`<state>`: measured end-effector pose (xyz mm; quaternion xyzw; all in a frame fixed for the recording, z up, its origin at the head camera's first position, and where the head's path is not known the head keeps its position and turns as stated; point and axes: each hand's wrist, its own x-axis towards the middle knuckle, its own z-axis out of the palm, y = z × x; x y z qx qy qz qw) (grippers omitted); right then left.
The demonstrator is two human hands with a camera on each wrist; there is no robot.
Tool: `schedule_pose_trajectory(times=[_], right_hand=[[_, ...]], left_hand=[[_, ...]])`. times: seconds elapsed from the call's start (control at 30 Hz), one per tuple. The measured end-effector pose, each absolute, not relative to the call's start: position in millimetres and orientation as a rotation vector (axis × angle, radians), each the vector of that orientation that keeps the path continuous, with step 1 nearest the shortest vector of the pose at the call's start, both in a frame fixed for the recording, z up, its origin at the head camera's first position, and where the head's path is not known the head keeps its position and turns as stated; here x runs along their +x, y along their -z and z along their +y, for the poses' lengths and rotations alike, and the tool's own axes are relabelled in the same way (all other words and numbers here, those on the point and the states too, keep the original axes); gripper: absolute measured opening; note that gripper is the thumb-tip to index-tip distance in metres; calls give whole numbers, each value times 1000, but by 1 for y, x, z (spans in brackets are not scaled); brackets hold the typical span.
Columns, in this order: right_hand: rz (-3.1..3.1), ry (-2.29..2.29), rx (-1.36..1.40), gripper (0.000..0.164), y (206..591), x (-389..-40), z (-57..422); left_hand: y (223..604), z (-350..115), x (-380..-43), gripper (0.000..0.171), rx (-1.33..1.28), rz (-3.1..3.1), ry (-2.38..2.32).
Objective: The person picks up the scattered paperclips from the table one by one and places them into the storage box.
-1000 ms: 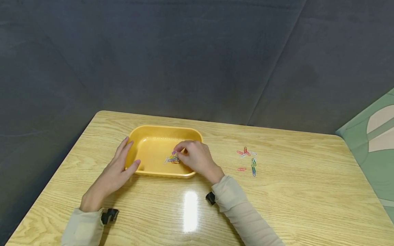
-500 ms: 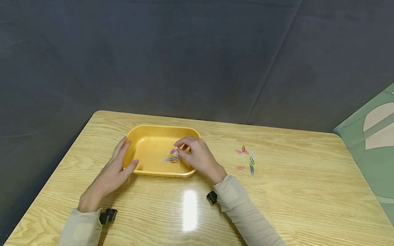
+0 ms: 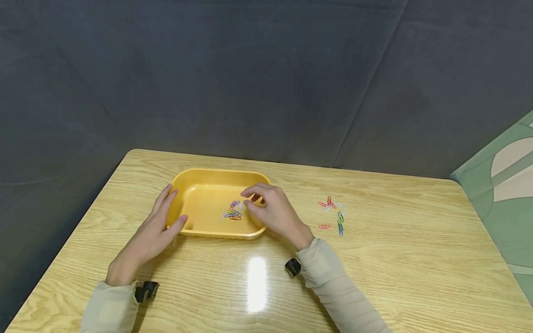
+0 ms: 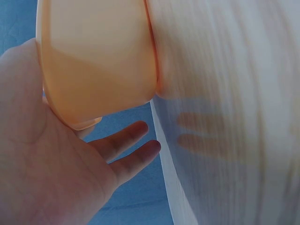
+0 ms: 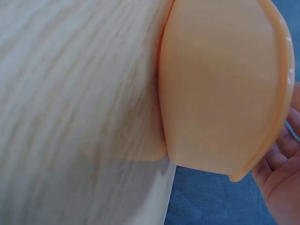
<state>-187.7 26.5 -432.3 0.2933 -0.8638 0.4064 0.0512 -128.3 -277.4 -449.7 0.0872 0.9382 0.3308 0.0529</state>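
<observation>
A yellow plastic tray (image 3: 220, 170) rests on the table, with a small heap of coloured paper clips (image 3: 235, 218) on its floor, right of centre. My left hand (image 3: 147, 235) rests on the tray's left end, fingers extended and spread; in the left wrist view, two fingers (image 4: 136, 161) reach out past the tray wall (image 4: 98, 70). Over the tray's right side hovers my right hand (image 3: 276, 212), thumb and forefinger parted with nothing between them, just right of the heap. The right wrist view shows the tray's outer wall (image 5: 225, 84) and part of that hand (image 5: 283, 187).
To the right of the tray, more paper clips lie on the table (image 3: 395, 259): a red and white cluster (image 3: 330, 203), a green and blue line (image 3: 340, 225) and a lone pink clip (image 3: 325, 226). A dark cloth (image 3: 266, 83) hangs behind the table's far edge.
My right hand has opened its pinch and drawn slightly right, away from the heap; a purple clip that was at its fingertips now lies among the others. The left hand keeps its place.
</observation>
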Motion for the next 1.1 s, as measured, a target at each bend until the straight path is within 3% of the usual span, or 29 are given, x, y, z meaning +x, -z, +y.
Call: schedule_pose_trajectory(times=[1.1], right_hand=[[-2609,-1182,796,17,424,-166,77]], left_hand=[[447,-276,-128,77,255,2838,-1014]])
